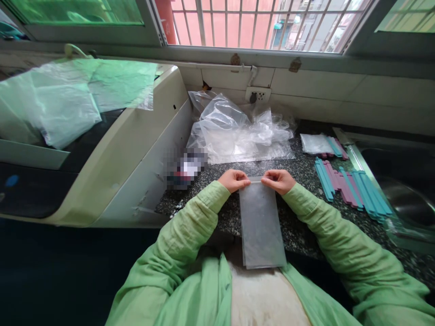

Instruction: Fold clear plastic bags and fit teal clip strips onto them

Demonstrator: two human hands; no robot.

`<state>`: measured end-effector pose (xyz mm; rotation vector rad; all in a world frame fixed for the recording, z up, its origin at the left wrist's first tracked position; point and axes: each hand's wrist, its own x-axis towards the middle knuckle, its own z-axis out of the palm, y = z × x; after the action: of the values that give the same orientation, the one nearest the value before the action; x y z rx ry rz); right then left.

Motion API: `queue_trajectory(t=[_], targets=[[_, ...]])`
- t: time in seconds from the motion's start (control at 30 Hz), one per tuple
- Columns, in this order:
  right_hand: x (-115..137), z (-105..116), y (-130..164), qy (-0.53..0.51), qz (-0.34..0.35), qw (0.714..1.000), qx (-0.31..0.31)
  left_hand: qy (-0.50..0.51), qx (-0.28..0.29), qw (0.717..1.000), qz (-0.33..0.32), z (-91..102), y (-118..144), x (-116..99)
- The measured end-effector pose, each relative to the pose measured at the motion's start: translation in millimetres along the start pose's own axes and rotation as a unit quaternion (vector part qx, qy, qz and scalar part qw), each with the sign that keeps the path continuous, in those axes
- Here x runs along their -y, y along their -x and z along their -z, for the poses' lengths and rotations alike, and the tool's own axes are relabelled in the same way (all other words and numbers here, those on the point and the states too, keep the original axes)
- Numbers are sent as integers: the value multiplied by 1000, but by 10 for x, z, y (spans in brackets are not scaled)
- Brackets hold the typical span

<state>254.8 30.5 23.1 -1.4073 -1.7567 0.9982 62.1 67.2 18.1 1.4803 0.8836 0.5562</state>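
Green sleeves (190,235) fill the lower part of the view, and between them lies a long clear plastic sleeve bag (261,224). Its long axis runs away from the person toward the window wall, a little tilted, so the near end hangs over the edge of the dark speckled counter (299,170) and the far end points to the heap of clear plastic bags (238,133). The far end is the one that is held. The left hand (234,179) pinches its left corner between thumb and fingers, and the right hand (277,180) pinches the right corner in the same way. Both hands are closed on the bag's top edge, near to each other, with a short piece of the edge showing between them. So the bag lies below the hands, reaching back toward the body.

To the right of the right hand, a row of blue and pink strips (351,188) lies on the counter, beside the steel sink (401,181). Farther back there is a small flat packet (317,144) with some more strips.
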Motion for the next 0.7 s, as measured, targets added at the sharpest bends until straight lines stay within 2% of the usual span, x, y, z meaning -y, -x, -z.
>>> queue_trajectory(t=[0.13,0.27,0.4,0.53,0.7], targets=[[-42,20,6,3,2,1000,-27,34,-36,999,-6,-2,-16,-7],[-97,26,3,6,4,998,-69,76,-49,995,-34,9,-25,-4],[-138,29,-7,9,4,996,-93,67,-77,993,-52,32,-34,30],[-113,58,-18,8,0,999,-50,62,-76,993,-65,36,-39,57],[-19,55,-20,-17,-17,999,38,42,-28,997,-63,5,-28,50]])
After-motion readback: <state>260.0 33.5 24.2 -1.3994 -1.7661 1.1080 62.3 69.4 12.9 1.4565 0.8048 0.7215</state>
